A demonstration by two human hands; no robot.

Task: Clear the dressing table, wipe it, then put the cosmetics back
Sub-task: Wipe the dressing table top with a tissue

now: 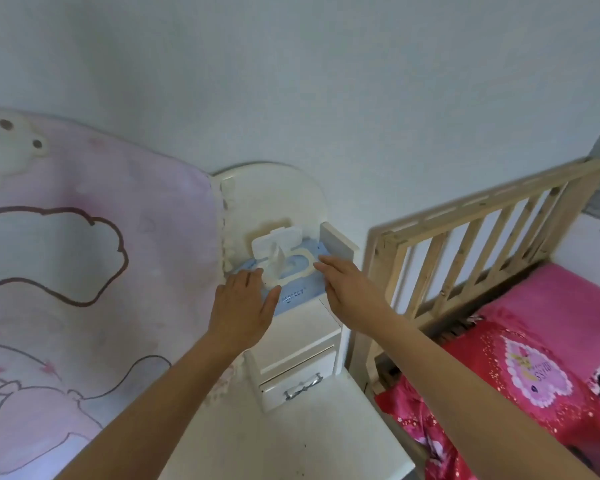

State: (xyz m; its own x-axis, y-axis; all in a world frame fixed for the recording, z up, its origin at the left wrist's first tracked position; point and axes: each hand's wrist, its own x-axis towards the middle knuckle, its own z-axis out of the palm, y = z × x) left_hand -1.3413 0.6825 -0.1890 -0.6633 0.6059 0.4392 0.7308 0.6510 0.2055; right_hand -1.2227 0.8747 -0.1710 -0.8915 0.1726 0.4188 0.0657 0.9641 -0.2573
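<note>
While a large pink cloth printed with cartoon outlines (84,254) hangs over the left side of the view, a bright pink patterned bed cover (534,358) fills the lower right behind a pale wooden slatted bed rail (465,237). Between them stands the white dressing table (291,445), its bare top running toward the near edge. At its back edge sits a small white drawer unit (298,355) with a metal bow-shaped handle (303,389) on the lower drawer front.

On top of that unit lies a pale blue soft pack of wet wipes (297,294), reaching from its left edge to its right edge. The left hand (243,306) rests flat on the pack's near left corner, fingers straight and thumb spread across the blue front, gripping nothing. The right hand (347,285) reaches in from the right, its straight fingers touching the pack's right edge beside the opening, also unclenched.

The pack's white flip lid (274,242) stands upright at the back, and a white wipe (278,261) pokes up from the opening, between the two hands.
</note>
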